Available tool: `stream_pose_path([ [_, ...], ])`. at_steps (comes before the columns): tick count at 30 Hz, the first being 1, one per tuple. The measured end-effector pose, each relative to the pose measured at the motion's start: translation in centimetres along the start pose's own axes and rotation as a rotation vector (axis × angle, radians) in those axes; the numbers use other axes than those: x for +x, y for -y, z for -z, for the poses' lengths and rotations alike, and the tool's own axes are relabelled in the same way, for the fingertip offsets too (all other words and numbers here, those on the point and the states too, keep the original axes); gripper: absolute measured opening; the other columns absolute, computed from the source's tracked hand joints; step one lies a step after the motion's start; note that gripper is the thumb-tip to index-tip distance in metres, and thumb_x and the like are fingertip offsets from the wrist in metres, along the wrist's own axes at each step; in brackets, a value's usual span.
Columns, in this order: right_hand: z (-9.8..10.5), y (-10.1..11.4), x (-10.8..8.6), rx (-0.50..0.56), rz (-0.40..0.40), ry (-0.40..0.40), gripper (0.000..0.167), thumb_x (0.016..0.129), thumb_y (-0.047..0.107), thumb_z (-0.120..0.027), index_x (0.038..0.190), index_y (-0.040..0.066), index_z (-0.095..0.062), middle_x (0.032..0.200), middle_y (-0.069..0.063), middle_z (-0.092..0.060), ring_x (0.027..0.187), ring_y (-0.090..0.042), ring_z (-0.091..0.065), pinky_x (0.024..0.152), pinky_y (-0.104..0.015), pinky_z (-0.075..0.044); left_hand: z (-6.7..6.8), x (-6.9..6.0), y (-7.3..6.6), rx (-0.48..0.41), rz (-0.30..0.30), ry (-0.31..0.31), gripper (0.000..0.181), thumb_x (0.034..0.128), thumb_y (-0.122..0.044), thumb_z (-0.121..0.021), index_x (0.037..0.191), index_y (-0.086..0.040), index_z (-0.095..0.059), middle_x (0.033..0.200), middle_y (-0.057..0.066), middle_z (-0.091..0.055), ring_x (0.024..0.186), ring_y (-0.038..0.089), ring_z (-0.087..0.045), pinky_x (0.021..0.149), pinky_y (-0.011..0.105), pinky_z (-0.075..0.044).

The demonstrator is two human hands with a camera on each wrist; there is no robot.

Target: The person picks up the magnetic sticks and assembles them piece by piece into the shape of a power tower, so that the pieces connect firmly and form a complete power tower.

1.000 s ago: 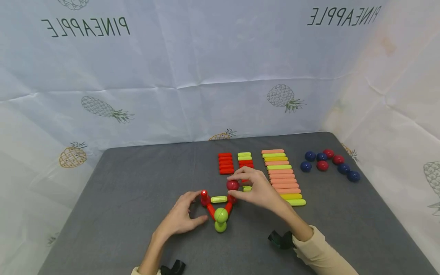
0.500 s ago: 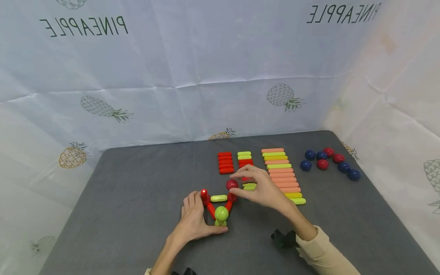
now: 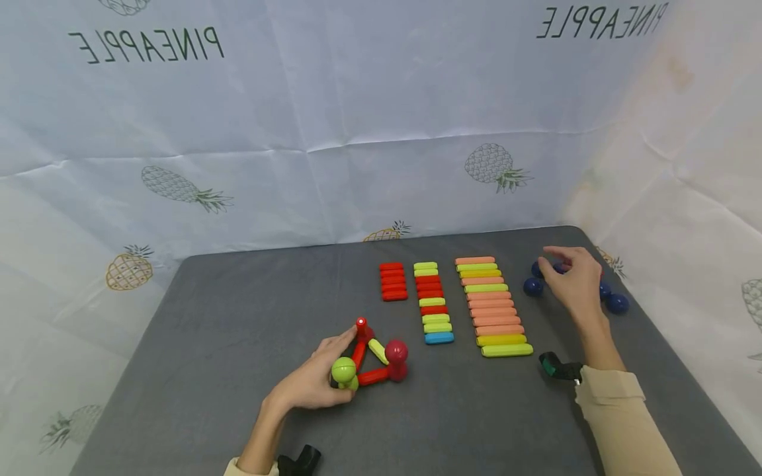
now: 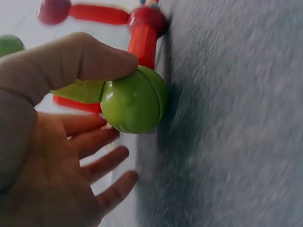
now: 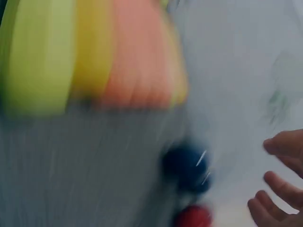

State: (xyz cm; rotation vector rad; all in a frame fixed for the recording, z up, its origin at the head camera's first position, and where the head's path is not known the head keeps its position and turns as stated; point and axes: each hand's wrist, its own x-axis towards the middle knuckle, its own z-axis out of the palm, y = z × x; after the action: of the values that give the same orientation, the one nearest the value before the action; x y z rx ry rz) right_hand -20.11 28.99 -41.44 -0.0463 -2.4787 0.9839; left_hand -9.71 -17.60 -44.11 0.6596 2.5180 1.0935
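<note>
My left hand (image 3: 315,374) grips the green corner of a triangular frame of rods and balls; in the left wrist view its thumb presses the lower green ball (image 4: 135,100). A second green ball (image 3: 343,369) stands above that corner. At the frame's right corner one red ball (image 3: 396,352) sits over another, and a red rod (image 3: 361,325) stands upright at the far corner. A yellow-green rod (image 3: 378,351) and red rods (image 3: 373,377) join the corners. My right hand (image 3: 576,281), fingers parted and holding nothing visible, is over the loose balls, near a blue ball (image 3: 533,286).
Short red rods (image 3: 394,285) lie in a column behind the frame. Beside them runs a mixed column ending in a blue rod (image 3: 439,338), then a column of longer orange, yellow and green rods (image 3: 493,313). A blue ball (image 3: 617,304) lies near the table's right edge.
My right hand has left the upper red ball and moved right to the loose balls. The frame has turned, its green corner swinging left with my left hand.
</note>
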Motion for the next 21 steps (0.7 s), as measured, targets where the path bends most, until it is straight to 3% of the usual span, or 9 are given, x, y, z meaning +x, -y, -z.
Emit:
stream_pose_path([
  [2, 0.4, -2.2, 0.2, -0.061, -0.048, 0.045, 0.032, 0.095, 0.008, -0.064, 0.121, -0.010, -0.068, 0.119, -0.035, -0.060, 0.110, -0.046, -0.054, 0.101, -0.067, -0.037, 0.3, -0.2, 0.4, 0.019, -0.010, 0.000, 0.091, 0.0795, -0.012, -0.080, 0.157, -0.001, -0.034, 0.161, 0.015, -0.041, 0.140, 0.034, -0.041, 0.108, 0.053, -0.044],
  [5, 0.6, -4.4, 0.1, -0.131, -0.112, 0.124, 0.035, 0.095, 0.010, -0.061, 0.121, -0.012, -0.066, 0.124, -0.039, -0.055, 0.120, -0.055, -0.048, 0.106, -0.074, -0.028, 0.5, -0.4, 0.8, 0.072, -0.007, -0.046, 0.074, 0.0802, -0.022, -0.084, 0.144, -0.002, -0.053, 0.141, 0.011, -0.058, 0.126, 0.028, -0.050, 0.101, 0.044, -0.048],
  [8, 0.6, -5.3, -0.1, -0.160, -0.130, 0.142, 0.034, 0.094, 0.011, -0.063, 0.118, -0.012, -0.068, 0.127, -0.039, -0.056, 0.121, -0.056, -0.050, 0.104, -0.072, -0.033, 0.7, -0.2, 1.0, 0.084, -0.016, -0.067, 0.057, 0.0795, -0.030, -0.087, 0.127, -0.007, -0.066, 0.121, 0.003, -0.068, 0.110, 0.019, -0.058, 0.092, 0.034, -0.051],
  [11, 0.7, -5.4, -0.2, -0.161, -0.119, 0.132, 0.032, 0.093, 0.012, -0.066, 0.114, -0.012, -0.071, 0.122, -0.039, -0.060, 0.113, -0.054, -0.057, 0.100, -0.070, -0.037, 0.8, 0.0, 1.1, 0.038, -0.038, -0.051, 0.047, 0.0805, -0.027, -0.087, 0.120, -0.008, -0.070, 0.109, -0.001, -0.072, 0.098, 0.010, -0.062, 0.087, 0.027, -0.052],
  [16, 1.1, -5.5, -0.5, -0.169, -0.114, 0.153, 0.036, 0.090, 0.016, -0.075, 0.113, -0.012, -0.071, 0.110, -0.039, -0.066, 0.101, -0.052, -0.062, 0.092, -0.067, -0.042, 0.6, -0.1, 1.4, 0.015, -0.084, -0.066, 0.047, 0.0835, -0.015, -0.081, 0.127, -0.004, -0.067, 0.106, 0.000, -0.072, 0.096, 0.007, -0.062, 0.088, 0.028, -0.052],
  [19, 1.3, -5.5, -0.8, -0.173, -0.130, 0.180, 0.039, 0.090, 0.018, -0.076, 0.115, -0.011, -0.070, 0.106, -0.037, -0.068, 0.098, -0.049, -0.061, 0.085, -0.064, -0.044, 0.7, -0.2, 1.5, 0.000, -0.077, -0.060, 0.050, 0.0860, -0.011, -0.077, 0.134, -0.004, -0.063, 0.109, 0.001, -0.069, 0.100, 0.010, -0.060, 0.092, 0.030, -0.051],
  [21, 1.5, -5.3, -1.0, -0.180, -0.130, 0.170, 0.038, 0.090, 0.019, -0.076, 0.115, -0.010, -0.070, 0.105, -0.035, -0.070, 0.096, -0.048, -0.063, 0.080, -0.056, -0.048, 0.7, -0.2, 1.6, -0.008, -0.069, -0.045, 0.050, 0.0887, -0.010, -0.075, 0.136, -0.005, -0.062, 0.115, 0.003, -0.067, 0.106, 0.015, -0.060, 0.096, 0.034, -0.050],
])
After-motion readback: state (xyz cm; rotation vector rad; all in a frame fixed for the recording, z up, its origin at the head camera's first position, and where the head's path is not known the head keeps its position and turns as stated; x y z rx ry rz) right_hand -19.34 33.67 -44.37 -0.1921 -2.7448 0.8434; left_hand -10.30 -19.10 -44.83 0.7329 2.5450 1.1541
